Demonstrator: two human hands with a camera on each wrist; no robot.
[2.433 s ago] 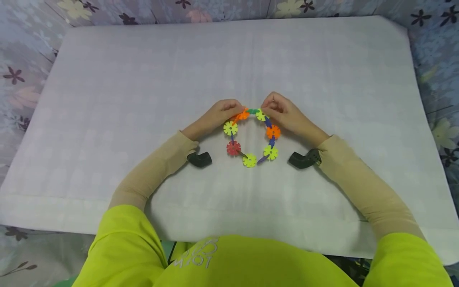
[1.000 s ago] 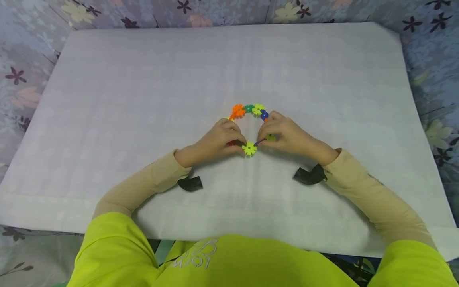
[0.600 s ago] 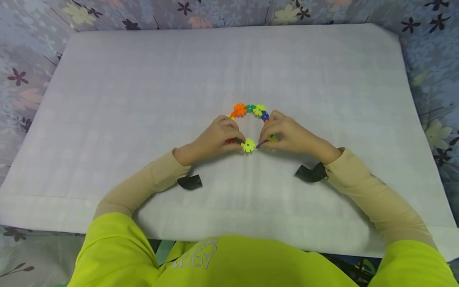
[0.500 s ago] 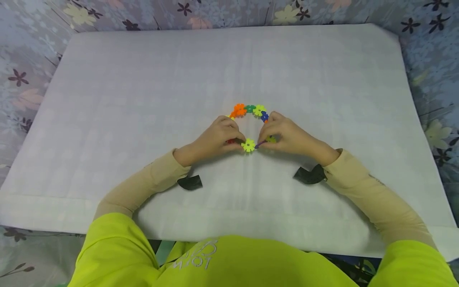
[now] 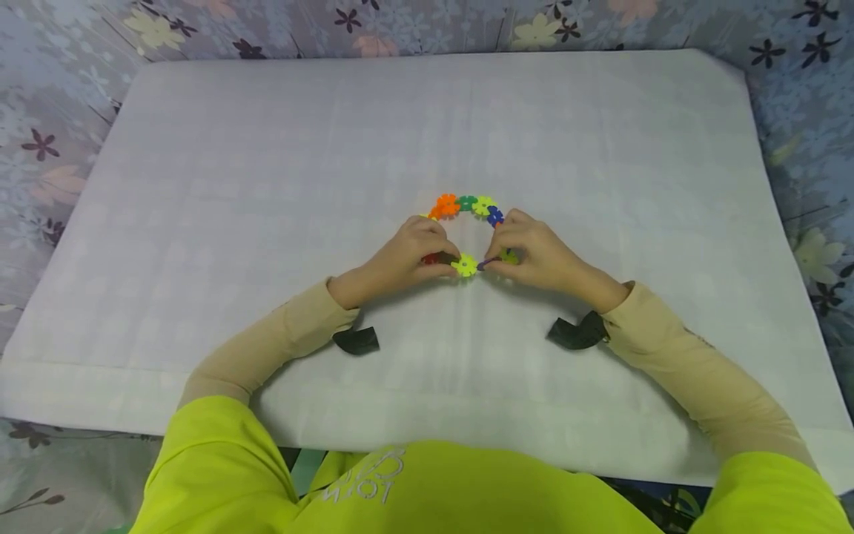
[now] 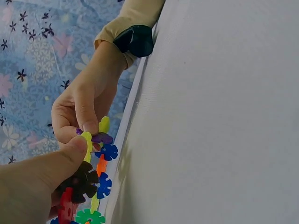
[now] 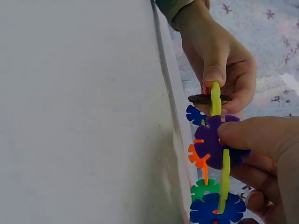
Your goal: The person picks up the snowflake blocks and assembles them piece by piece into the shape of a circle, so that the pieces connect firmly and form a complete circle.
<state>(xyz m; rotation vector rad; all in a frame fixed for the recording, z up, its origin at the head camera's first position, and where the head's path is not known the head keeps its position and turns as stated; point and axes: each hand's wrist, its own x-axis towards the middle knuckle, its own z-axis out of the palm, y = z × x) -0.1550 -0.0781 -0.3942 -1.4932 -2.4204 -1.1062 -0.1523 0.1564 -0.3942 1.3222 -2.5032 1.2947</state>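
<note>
A loop of slotted plastic snowflake discs in several colours hangs between both hands. In the head view its far side shows an orange disc (image 5: 448, 205), a green disc (image 5: 466, 202) and a blue disc (image 5: 494, 216). My left hand (image 5: 412, 256) pinches a yellow snowflake disc (image 5: 465, 265) at the near side, thumb on its edge, with a brown disc (image 6: 83, 182) joined beside it. Opposite, my right hand (image 5: 537, 248) grips a purple snowflake disc (image 7: 216, 142), thumb flat on its face. Yellow and purple edges meet between the fingertips. Fingers cover the loop's left and right sides.
A white cloth-covered table (image 5: 267, 148) spreads around the loop. Black wrist straps (image 5: 356, 340) hang below both beige sleeves (image 5: 293, 326). Flower-patterned fabric (image 5: 440, 26) borders the table's far edge and sides.
Both hands have come from the loop's far side to its near side and taken hold there. The narrow gap between the yellow and purple discs half a second ago has closed up.
</note>
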